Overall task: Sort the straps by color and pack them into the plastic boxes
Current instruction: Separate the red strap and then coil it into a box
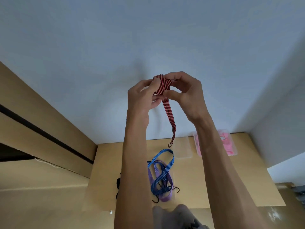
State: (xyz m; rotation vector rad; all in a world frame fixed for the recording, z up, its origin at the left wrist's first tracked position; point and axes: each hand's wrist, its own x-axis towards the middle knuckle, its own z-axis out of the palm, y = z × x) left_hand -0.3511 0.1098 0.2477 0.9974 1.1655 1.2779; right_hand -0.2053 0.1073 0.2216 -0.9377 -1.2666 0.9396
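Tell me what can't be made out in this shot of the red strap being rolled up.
Head view only:
- Pink contents of the far box: blurred, partly behind the right forearm.
- Clear box beside it: too hazy to tell whether it holds anything.
- Black item on the table: mostly behind the left forearm.
- Red strap: its rolled end is covered by the left hand and right hand.

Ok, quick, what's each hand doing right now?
Left hand: closed on the folded top of the red strap.
Right hand: closed on the same red strap, pinching the fold.
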